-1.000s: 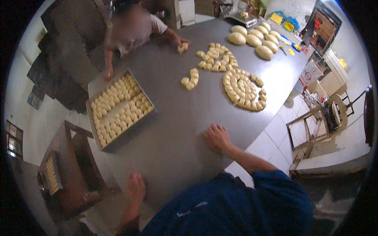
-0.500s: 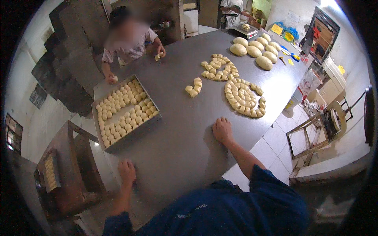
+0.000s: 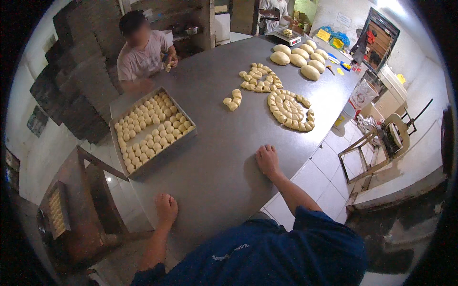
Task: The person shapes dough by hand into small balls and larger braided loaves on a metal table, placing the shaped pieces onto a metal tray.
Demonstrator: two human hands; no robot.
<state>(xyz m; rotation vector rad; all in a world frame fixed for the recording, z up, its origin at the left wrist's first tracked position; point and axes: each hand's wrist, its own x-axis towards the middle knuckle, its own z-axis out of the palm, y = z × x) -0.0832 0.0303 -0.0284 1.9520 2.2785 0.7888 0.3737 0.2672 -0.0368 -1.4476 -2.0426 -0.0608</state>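
Observation:
My left hand [image 3: 166,209] is at the near left edge of the steel table [image 3: 210,176], fingers curled under. My right hand [image 3: 267,161] rests on the tabletop near the right edge, its fingers curled in as well. The palms and anything inside them are hidden. Beyond my left hand stands a metal tray [image 3: 164,154] holding rows of small round dough balls [image 3: 151,141]. Farther up from my right hand lies a spiral of cut dough pieces [image 3: 292,112], touching a second cluster of pieces [image 3: 260,78]. A short strip of dough pieces [image 3: 233,100] sits apart to their left.
Several large dough loaves [image 3: 298,59] and a scale [image 3: 287,35] occupy the far right. Across the table a co-worker [image 3: 143,59] holds some dough; another person [image 3: 274,8] stands at the back. A side table [image 3: 88,209] bears another tray [image 3: 58,209]. A wooden frame [image 3: 365,162] stands right.
My left hand has moved right and slightly down, onto the table's edge. My right hand stays in nearly the same place. The co-worker's hand has left the tray's far side, and the view has shifted slightly.

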